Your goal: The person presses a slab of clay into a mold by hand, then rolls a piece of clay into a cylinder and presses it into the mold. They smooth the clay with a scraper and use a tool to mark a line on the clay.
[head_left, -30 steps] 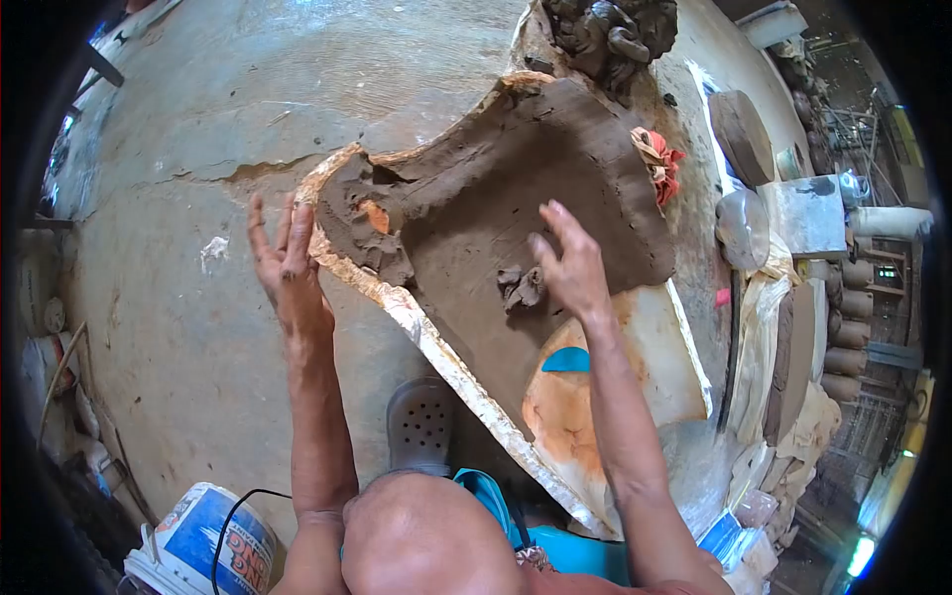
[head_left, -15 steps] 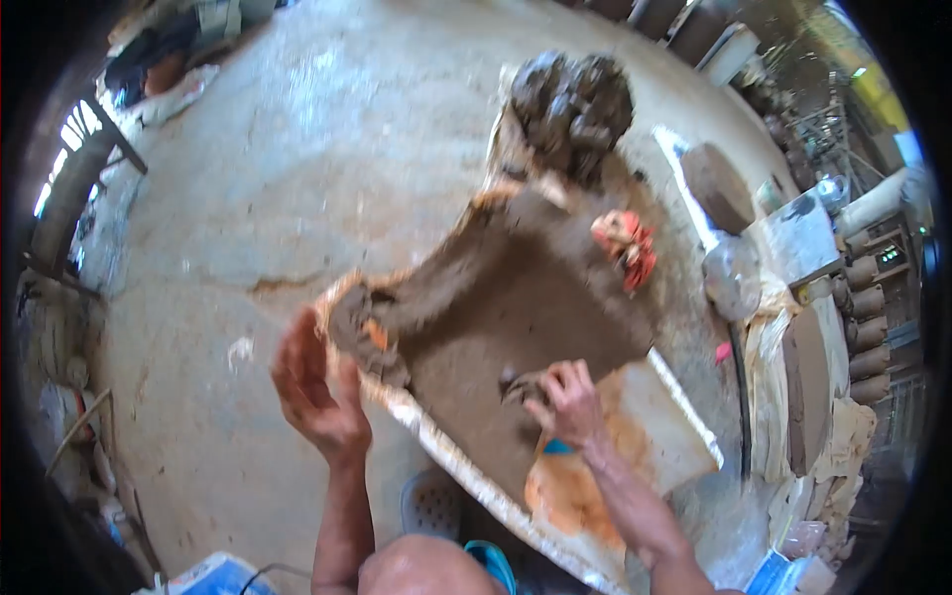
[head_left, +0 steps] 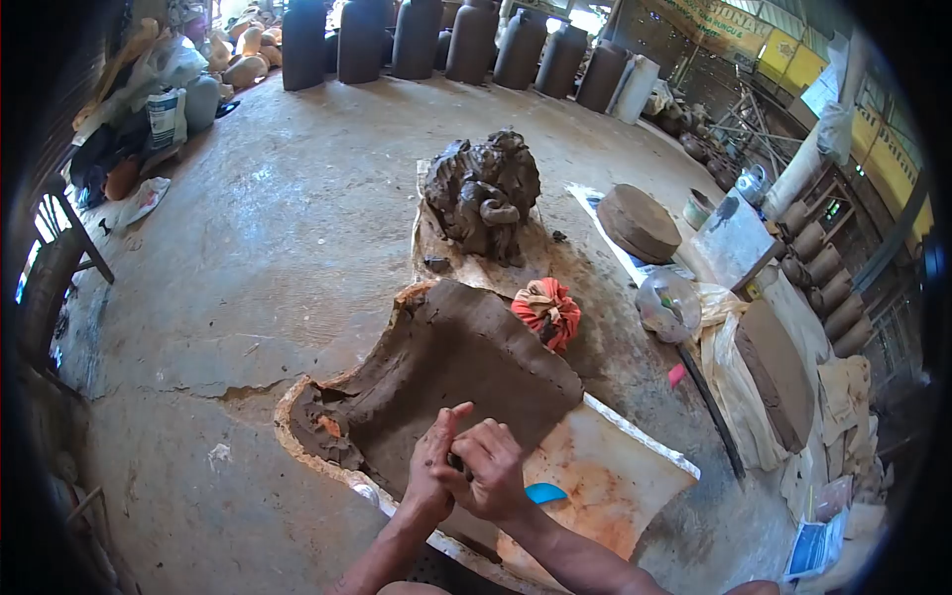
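My left hand [head_left: 433, 471] and my right hand [head_left: 490, 466] meet above a curved mould with a rough white and orange rim [head_left: 290, 412]. Between their closed fingers a small dark piece of clay [head_left: 456, 462] shows, mostly hidden. One left finger or thumb points upward. A thick sheet of brown clay [head_left: 476, 357] lines the far part of the mould, rising along its curved edge. Torn clay sits at the left corner. The near right part is bare, stained plaster [head_left: 605, 461], and a blue curved tool [head_left: 544, 493] lies on it beside my right wrist.
Beyond the mould is a large wet clay heap [head_left: 483, 198], with a red cloth bundle [head_left: 548, 312] nearer. On the right are a round clay slab [head_left: 640, 223], a plastic bag [head_left: 667, 305], a black bar [head_left: 711, 412] and a clay block [head_left: 775, 375]. Tall dark jars [head_left: 472, 40] line the back.
My left hand has come in from outside the mould's left edge to meet my right hand, which has lifted from the clay sheet. The view has tilted up, showing the jars.
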### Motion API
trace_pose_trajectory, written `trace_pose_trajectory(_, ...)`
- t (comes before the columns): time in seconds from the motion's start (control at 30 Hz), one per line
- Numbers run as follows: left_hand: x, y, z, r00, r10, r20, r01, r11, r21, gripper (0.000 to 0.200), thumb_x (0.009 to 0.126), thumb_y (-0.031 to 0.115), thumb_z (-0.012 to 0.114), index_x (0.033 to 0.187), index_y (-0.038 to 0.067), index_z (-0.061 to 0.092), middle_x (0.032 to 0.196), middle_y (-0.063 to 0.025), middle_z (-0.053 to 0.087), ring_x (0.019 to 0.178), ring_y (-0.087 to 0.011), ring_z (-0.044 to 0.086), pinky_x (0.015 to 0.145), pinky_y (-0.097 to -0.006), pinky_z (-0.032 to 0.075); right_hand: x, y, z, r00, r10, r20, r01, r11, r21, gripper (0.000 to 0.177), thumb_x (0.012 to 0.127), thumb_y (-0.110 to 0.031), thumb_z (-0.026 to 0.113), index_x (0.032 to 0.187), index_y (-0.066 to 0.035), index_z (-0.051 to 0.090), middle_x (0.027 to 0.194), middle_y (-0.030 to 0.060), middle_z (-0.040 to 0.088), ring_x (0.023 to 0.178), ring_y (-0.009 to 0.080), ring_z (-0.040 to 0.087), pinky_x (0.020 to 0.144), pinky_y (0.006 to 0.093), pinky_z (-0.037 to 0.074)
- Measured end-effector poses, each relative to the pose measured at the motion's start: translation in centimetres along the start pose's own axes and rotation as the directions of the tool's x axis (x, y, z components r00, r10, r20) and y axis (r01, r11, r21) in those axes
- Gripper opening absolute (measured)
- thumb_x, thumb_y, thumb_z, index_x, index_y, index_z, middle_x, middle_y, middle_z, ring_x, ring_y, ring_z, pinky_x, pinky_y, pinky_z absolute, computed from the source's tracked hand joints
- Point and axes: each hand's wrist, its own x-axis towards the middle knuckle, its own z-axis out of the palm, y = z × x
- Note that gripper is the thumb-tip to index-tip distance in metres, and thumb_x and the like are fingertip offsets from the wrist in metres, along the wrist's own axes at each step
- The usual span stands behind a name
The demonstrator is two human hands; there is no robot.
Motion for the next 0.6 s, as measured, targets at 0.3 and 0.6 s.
trace_pose_trajectory(0.3, 0.1, 1.2, -1.5, 0.921, 0.388, -0.04, -0.285, 0.739, 0.611, 0.041, 0.108, 0.038, 0.06, 0.102, -0.001, 0.074, 0.08, -0.0061, 0.069, 0.075, -0.0096, 0.061, 0.07, -0.0294, 0.052, 0.7, -0.9, 0.3, 0.999, 0.002, -0.048, -0.001, 1.0, 0.02, 0.025, 0.094, -0.014, 0.075, 0.073, -0.005, 0.065, 0.068, 0.0142, 0.061, 0.059, 0.0331, 0.061, 0.053, 0.0446, 0.047)
trace_pose_trajectory(0.6, -1.7, 1.4, -1.3, 0.822, 0.496, 0.282, -0.317, -0.014, 0.948, 0.065, 0.095, 0.038, 0.077, 0.147, 0.003, 0.057, 0.123, -0.027, 0.073, 0.117, -0.0424, 0.071, 0.105, -0.0496, 0.054, 3.3, 1.0, -0.4, 0.855, 0.518, 0.039, -0.468, 0.736, 0.49, 0.039, 0.1, -0.027, 0.07, 0.128, -0.002, 0.06, 0.102, 0.0069, 0.069, 0.09, 0.0144, 0.065, 0.08, 0.0328, 0.054)
